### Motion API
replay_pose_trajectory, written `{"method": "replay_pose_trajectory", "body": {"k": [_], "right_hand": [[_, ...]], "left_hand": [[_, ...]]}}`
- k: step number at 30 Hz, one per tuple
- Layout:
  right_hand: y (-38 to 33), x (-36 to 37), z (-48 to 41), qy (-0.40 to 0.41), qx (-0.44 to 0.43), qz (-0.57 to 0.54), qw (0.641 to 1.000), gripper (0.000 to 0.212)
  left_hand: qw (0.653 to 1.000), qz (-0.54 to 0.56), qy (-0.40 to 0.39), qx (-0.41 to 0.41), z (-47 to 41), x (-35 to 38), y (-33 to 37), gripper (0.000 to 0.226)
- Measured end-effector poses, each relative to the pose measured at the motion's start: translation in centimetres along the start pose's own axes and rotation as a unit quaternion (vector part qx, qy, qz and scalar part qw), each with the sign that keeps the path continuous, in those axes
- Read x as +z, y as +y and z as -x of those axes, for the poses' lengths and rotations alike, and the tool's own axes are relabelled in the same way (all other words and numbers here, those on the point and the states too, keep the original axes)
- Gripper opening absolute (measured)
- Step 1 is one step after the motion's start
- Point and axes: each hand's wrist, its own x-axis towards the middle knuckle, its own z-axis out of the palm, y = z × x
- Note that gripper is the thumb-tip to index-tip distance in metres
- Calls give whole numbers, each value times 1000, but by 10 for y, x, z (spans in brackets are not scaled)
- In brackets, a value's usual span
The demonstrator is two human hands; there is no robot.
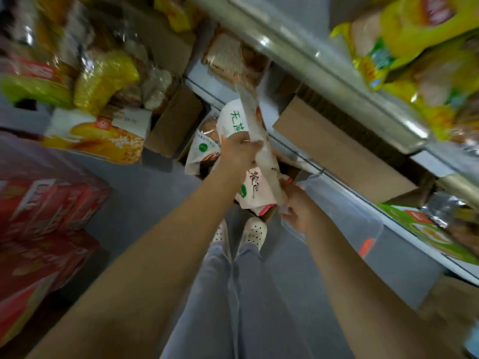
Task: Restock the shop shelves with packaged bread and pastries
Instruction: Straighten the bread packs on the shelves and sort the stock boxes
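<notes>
I look straight down past my legs at an open cardboard box [269,216] of packaged bread on the floor. My left hand [239,151] grips a flat white bread packet [255,125] seen edge-on, lifted above the box. My right hand [298,211] holds the lower end of the same packet, fingers curled at its edge. More white packets with green lettering [233,120] and one pinkish packet [255,190] lie in the box below. Yellow bread bags [414,35] fill the shelf at upper right.
A metal shelf edge [324,63] runs diagonally at upper right, with cardboard boxes [337,151] beneath it. Red cartons [44,216] are stacked at left. Mixed bread bags [103,79] and a white-orange packet [98,136] pile at upper left. Grey floor lies around my feet.
</notes>
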Motion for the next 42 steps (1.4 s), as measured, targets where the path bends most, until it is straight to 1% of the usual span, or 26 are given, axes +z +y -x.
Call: {"method": "replay_pose_trajectory", "body": {"k": [1, 4, 5, 7, 10, 13, 14, 17, 18, 19, 20, 21, 22, 24, 25, 26, 28, 29, 30, 32, 35, 36, 37, 39, 40, 42], "right_hand": [[-10, -5, 29, -10, -8, 14, 1000, 20], [-24, -11, 69, -57, -24, 29, 998, 18], [-31, -14, 86, -70, -50, 38, 996, 24], [-45, -12, 112, -52, -104, 65, 991, 47], [-70, -14, 153, -40, -168, 79, 982, 58], [-99, -8, 193, -63, -262, 80, 960, 67], [-109, -7, 207, -70, -297, 82, 949, 72], [-131, -6, 236, -91, -350, 99, 927, 88], [-136, -4, 250, -103, -366, 117, 917, 88], [-141, -5, 260, -112, -386, 127, 907, 77], [-146, -6, 272, -111, -407, 134, 896, 62], [-151, -7, 280, -108, -429, 141, 886, 60], [-155, -7, 288, -106, -452, 144, 874, 66], [-163, -8, 296, -92, -471, 150, 864, 91], [-168, -7, 301, -88, -482, 146, 860, 98], [-172, -9, 308, -97, -497, 133, 852, 95], [-178, -12, 323, -102, -523, 121, 837, 85], [-183, -12, 330, -99, -535, 121, 830, 87], [-188, -14, 337, -95, -540, 121, 828, 91], [-200, -16, 349, -101, -552, 112, 820, 96], [-219, -20, 364, -123, -572, 105, 804, 83], [-224, -23, 373, -133, -580, 105, 797, 79], [-227, -25, 381, -143, -588, 108, 789, 83], [-237, -31, 398, -154, -601, 109, 777, 107], [-244, -34, 406, -163, -609, 105, 769, 115], [-253, -40, 422, -180, -631, 103, 748, 119]], "left_hand": [[1000, -8, 1, 18, 22, -6, 22, 11], [996, -64, 2, 60, 56, -25, 61, 14], [992, -97, -1, 85, 76, -31, 78, 16], [973, -182, -17, 143, 107, -38, 109, 17], [926, -298, -36, 231, 154, -43, 153, 20], [880, -374, -51, 288, 199, -54, 192, 10], [857, -412, -49, 305, 212, -58, 203, 10], [789, -506, -41, 347, 248, -70, 235, 13], [768, -530, -34, 357, 260, -74, 245, 14], [750, -549, -27, 368, 272, -78, 255, 17], [736, -559, -16, 382, 284, -81, 265, 20], [724, -563, -7, 400, 294, -84, 275, 21], [712, -567, 3, 415, 305, -85, 285, 21], [691, -579, 25, 431, 324, -86, 303, 21], [683, -584, 38, 437, 334, -86, 311, 25], [676, -585, 48, 446, 346, -86, 319, 26], [655, -577, 66, 483, 365, -88, 335, 10], [642, -571, 76, 505, 377, -89, 343, 8], [633, -564, 86, 524, 386, -89, 351, 11], [626, -548, 104, 545, 406, -90, 364, 20], [618, -518, 119, 580, 432, -87, 381, 22], [608, -510, 128, 594, 442, -86, 389, 22], [598, -503, 136, 609, 449, -85, 394, 22], [580, -491, 152, 633, 468, -83, 406, 24], [573, -485, 157, 642, 478, -82, 411, 26], [557, -475, 163, 661, 494, -80, 420, 27]]}}
